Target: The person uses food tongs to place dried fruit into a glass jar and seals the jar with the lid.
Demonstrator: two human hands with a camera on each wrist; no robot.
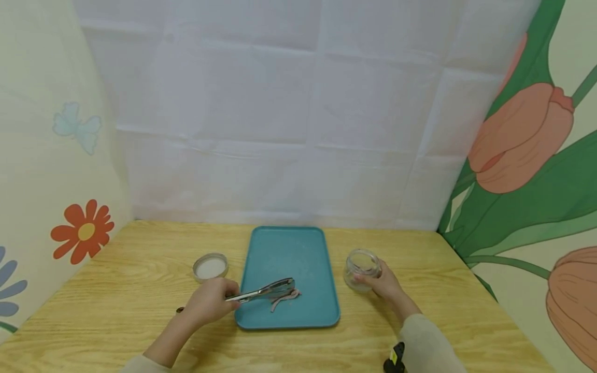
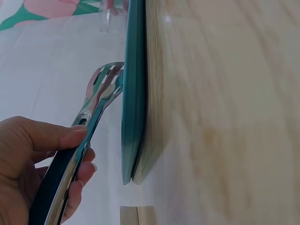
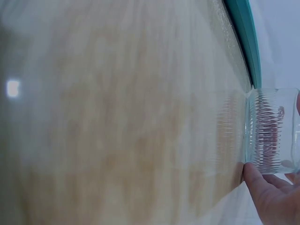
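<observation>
Slotted tongs [image 1: 275, 287] held over blue tray [image 1: 298, 248], glass jar [image 1: 355, 281] gripped to its right

The slotted metal tongs are held in the left hand [image 1: 212, 302], with the thumb laid along one arm and the fingers curled beneath the other. Their heads are held low over the near half of the tray, at a small bundle of thin pinkish-brown strips [image 1: 285, 298] lying on it (whether any strip is pinched between the heads cannot be told).

The clear glass jar is clasped by the right hand [image 1: 388, 284], its thumb set against the near side and its fingers wrapped round the right side. The jar is stood upright on the wood-grain table [image 1: 116, 290], just beside the tray, with its mouth uncovered; ribbed glass is seen in the right wrist view. A round lid [image 1: 210, 267] with a white centre is laid left of the tray, near the left hand. The table is backed by a creased white sheet [image 1: 261, 103] and flanked by flower-patterned walls [image 1: 42, 171].
</observation>
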